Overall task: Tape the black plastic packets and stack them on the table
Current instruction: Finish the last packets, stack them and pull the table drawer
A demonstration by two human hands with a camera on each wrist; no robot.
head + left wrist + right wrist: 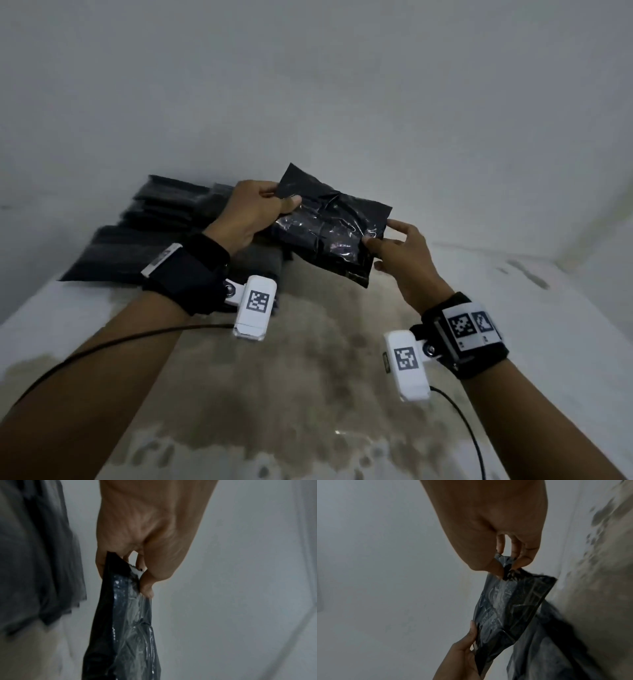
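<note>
A crinkled black plastic packet (pixel 329 226) with a glossy strip of clear tape across it hangs in the air above the table, held at both ends. My left hand (pixel 263 209) grips its left end, thumb on top and fingers underneath; the left wrist view shows that same pinch on the packet (pixel 123 622). My right hand (pixel 394 246) pinches the right edge between thumb and fingers, which the right wrist view shows at the packet's (pixel 510 605) top corner. A stack of black packets (pixel 150 233) lies behind my left wrist.
The table (pixel 308 394) has a white top with a large brown worn patch in the middle. A pale wall rises close behind the stack. Thin black cables run from both wrist cameras toward me. The stack of packets (pixel 34 561) appears blurred at left.
</note>
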